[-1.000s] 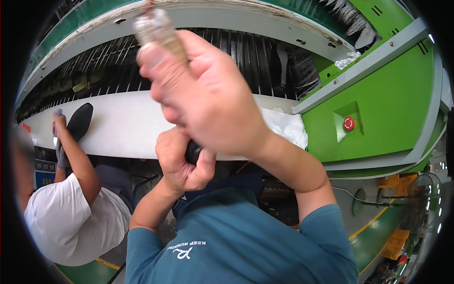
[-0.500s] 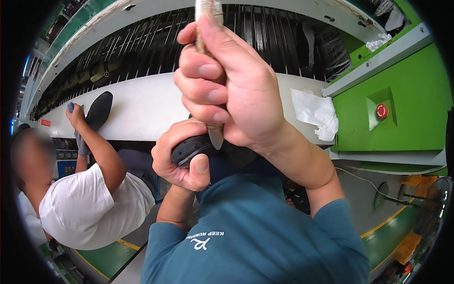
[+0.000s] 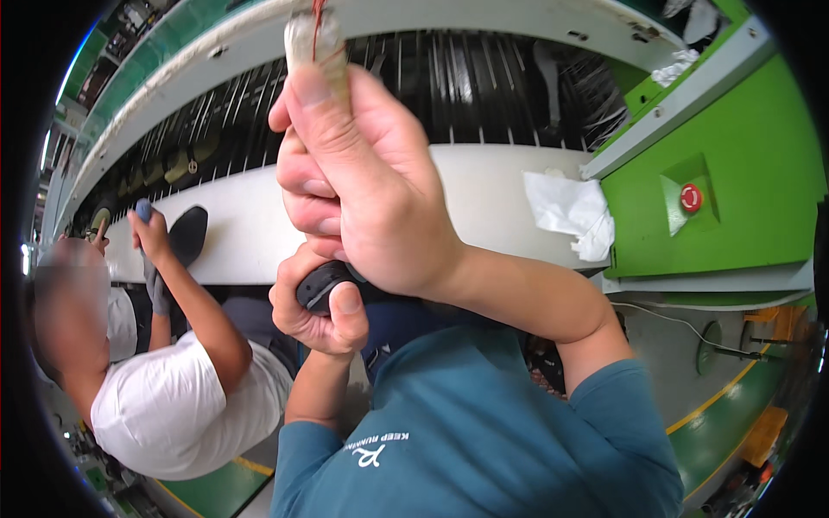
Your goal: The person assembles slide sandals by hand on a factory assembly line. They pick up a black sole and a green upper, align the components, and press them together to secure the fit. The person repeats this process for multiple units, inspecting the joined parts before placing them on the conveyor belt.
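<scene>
My left hand (image 3: 294, 315) is closed around a small black shoe (image 3: 319, 287), thumb on the near side and fingers on the far side. Most of the shoe is hidden by my hands. Above it, my right hand (image 3: 371, 190) is clenched round a hand tool with a pale wrapped handle (image 3: 313, 39), upright, with red string at its top. The lower end of that tool is out of sight behind my right fist, so I cannot tell whether it touches the shoe.
A white ledge (image 3: 484, 203) runs along a rack of metal rods (image 3: 458, 86). White cloth or paper (image 3: 570, 211) lies at its right end, beside a green panel with a red button (image 3: 690, 198). At left, a co-worker in white (image 3: 186, 397) holds a blue-ended tool; a black shoe (image 3: 188, 233) is near.
Both my hands have shifted left, the right one further, taking the tool along. The flat metal blade seen at the tool's lower end is now hidden. The co-worker's arm has moved slightly right.
</scene>
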Demonstrator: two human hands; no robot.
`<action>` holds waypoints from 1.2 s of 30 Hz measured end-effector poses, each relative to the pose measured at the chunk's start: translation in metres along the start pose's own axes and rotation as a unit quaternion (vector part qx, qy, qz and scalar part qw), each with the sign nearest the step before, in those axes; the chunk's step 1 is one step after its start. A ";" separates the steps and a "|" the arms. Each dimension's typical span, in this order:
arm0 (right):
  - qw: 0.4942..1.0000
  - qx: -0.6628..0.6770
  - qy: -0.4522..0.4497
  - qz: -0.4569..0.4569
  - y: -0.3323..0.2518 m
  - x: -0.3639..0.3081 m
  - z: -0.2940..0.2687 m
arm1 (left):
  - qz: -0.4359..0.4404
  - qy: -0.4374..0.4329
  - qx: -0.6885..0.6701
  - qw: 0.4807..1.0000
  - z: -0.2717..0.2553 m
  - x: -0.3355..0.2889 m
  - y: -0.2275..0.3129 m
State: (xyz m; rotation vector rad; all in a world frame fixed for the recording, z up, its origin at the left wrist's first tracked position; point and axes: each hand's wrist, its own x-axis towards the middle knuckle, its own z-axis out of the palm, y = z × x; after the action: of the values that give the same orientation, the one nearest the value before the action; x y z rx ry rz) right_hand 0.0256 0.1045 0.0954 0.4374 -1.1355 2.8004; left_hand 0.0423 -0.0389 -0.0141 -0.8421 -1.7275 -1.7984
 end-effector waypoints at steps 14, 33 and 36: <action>0.532 -0.822 0.185 -0.091 -0.042 -0.132 -0.315 | 0.089 0.092 0.035 0.991 -0.047 0.059 -0.006; 0.500 -0.816 0.252 -0.145 -0.042 -0.161 -0.317 | 0.156 -0.101 0.439 0.879 -0.151 0.404 -0.178; 0.509 -0.811 0.254 -0.138 -0.039 -0.159 -0.315 | -0.025 -0.105 0.466 0.878 -0.190 0.425 -0.214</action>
State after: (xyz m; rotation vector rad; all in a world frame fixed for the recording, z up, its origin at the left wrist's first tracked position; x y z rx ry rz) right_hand 0.1122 0.3553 -0.1408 -0.3735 -2.3238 0.5028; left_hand -0.4198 -0.1885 0.1496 -0.5578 -2.4098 -0.6932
